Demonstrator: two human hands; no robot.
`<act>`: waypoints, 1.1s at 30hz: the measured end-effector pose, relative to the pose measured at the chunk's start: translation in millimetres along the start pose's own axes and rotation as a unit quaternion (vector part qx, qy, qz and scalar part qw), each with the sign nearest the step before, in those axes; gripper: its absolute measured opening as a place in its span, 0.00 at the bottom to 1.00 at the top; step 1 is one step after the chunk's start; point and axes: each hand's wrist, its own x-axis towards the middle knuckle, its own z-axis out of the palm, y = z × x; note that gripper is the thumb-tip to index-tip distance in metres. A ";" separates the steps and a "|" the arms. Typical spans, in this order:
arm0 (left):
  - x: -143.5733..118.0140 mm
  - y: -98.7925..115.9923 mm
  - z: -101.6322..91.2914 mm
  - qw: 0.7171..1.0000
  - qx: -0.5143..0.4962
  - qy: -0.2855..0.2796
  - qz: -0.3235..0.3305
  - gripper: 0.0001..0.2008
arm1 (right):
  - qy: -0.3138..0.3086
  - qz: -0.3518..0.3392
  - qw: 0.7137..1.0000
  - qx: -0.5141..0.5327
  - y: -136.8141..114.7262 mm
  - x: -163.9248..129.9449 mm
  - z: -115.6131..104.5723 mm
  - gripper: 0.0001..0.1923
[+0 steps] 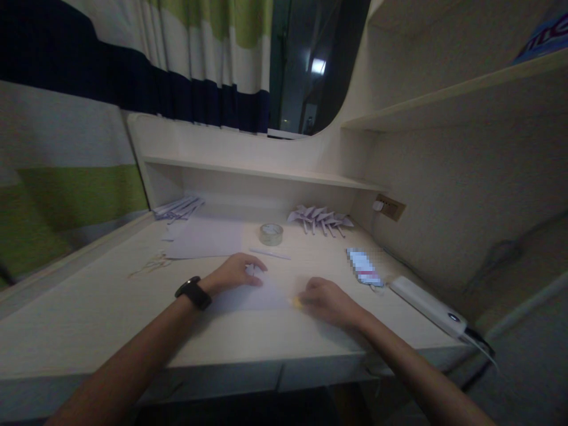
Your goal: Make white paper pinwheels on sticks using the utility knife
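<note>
Both forearms reach in over the desk edge: your left hand lies curled, fingertips pinning the sheet of paper at desk centre; your right hand pinches a small yellow object at its edge. Judged light, limp, tear-prone; grip corners or edges. No legible writing; phone screen blurred.

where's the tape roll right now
In the head view the tape roll sits on the desk beyond both hands, just left of the folded paper pieces under the shelf.
</note>
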 end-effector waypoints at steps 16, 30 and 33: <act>0.1 -20.2 7.3 0.996 0.072 0.046 -0.022 0.21 | -0.019 0.004 0.999 0.027 4.7 8.6 2.1 0.06; -38.2 26.3 59.2 0.949 0.305 -0.018 0.079 0.22 | -0.007 0.003 1.000 0.020 3.4 7.4 6.2 0.08; -36.8 18.0 64.1 0.953 0.296 -0.031 0.060 0.23 | -0.001 0.004 1.000 0.021 -1.4 5.1 5.6 0.09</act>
